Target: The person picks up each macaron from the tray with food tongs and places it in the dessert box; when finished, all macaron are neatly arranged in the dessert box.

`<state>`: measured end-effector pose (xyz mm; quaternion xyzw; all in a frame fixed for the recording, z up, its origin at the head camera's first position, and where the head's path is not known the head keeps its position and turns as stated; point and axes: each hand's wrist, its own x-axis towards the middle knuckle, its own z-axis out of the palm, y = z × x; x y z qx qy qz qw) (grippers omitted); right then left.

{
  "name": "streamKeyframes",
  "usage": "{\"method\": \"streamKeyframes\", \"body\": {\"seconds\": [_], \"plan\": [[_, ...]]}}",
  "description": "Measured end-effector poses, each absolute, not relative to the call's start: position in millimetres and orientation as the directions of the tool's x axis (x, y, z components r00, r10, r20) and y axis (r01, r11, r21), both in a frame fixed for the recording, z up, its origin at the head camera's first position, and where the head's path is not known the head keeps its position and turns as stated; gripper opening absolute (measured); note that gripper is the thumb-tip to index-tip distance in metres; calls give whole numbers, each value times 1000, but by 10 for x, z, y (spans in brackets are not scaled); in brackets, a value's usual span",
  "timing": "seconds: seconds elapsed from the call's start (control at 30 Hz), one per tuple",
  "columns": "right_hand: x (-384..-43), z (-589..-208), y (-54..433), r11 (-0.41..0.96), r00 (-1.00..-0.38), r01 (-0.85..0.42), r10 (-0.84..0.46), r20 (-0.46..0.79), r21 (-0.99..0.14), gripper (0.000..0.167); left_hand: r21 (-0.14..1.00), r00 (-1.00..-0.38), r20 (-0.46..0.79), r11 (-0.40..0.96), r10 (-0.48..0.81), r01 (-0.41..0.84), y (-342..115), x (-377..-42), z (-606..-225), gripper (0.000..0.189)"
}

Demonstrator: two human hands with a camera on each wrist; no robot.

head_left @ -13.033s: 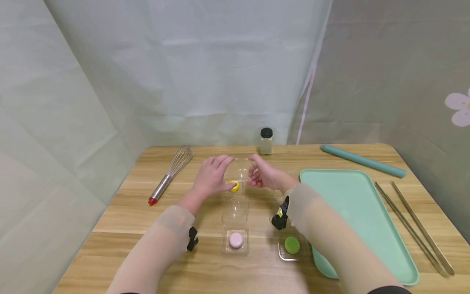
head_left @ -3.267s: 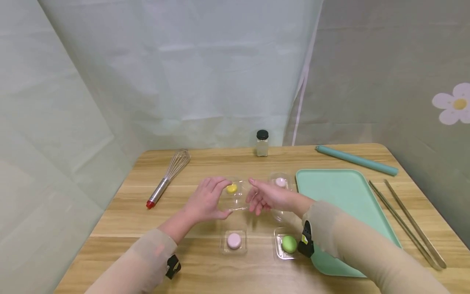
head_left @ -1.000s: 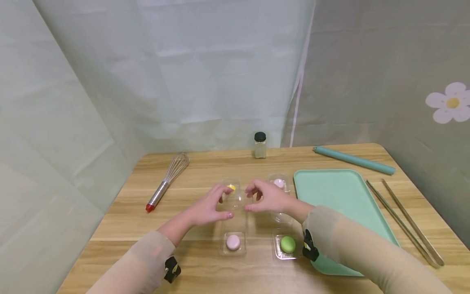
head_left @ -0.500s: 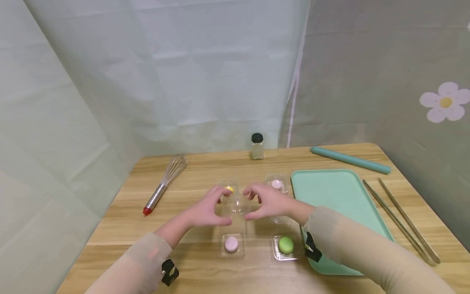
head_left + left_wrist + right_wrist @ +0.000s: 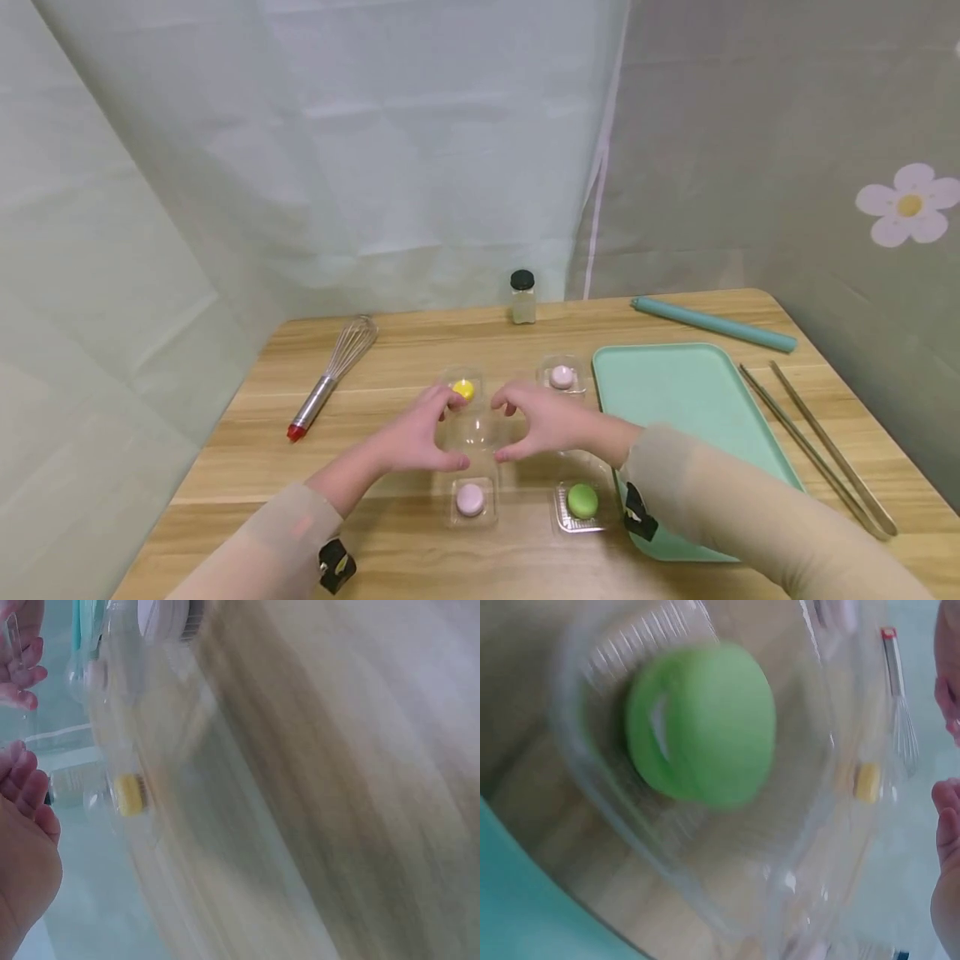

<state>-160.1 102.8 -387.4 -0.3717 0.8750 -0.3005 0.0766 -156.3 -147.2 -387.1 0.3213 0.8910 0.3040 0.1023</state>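
Observation:
Between both hands is a see-through plastic lid (image 5: 476, 431). My left hand (image 5: 415, 437) grips its left side, fingers on the far edge and thumb toward me. On the other side my right hand (image 5: 546, 421) holds it in the same curved grip. Beyond the left fingertips a yellow macaron (image 5: 462, 389) sits in a clear box. Nearer me, a pink macaron (image 5: 470, 500) lies in another clear base. To the right are a green macaron (image 5: 705, 724) and a pale pink macaron (image 5: 562, 377), each in clear plastic. The lid's outline is faint.
A mint green tray (image 5: 697, 417) lies at the right, with metal tongs (image 5: 825, 450) beyond it. A teal rolling pin (image 5: 712, 324) and a black-capped jar (image 5: 522, 297) are at the back. The whisk (image 5: 337, 371) lies far left. The wooden table (image 5: 360, 550) spans the front.
Earlier the hands were farther back, by the yellow macaron. Both have since come toward me, the lid moving with them, and the right fingers now curve in to mirror the left.

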Motion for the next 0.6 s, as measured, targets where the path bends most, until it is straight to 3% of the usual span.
{"method": "streamKeyframes", "body": {"seconds": [0.2,0.43,0.6], "plan": [[-1521,-3924,1001,552,-713,-601,-697,77,-578,69,582,-773,22,621,634,525,-1487,-1503,-3902,74],[-1471,-3903,932,545,-697,-580,-717,22,-605,83,571,-767,16,624,641,534,-1514,-1434,-3896,76],[-1445,-3896,874,566,-697,-574,-717,-9,-592,83,534,-748,20,626,664,569,-1553,-1404,-3908,80]]}}
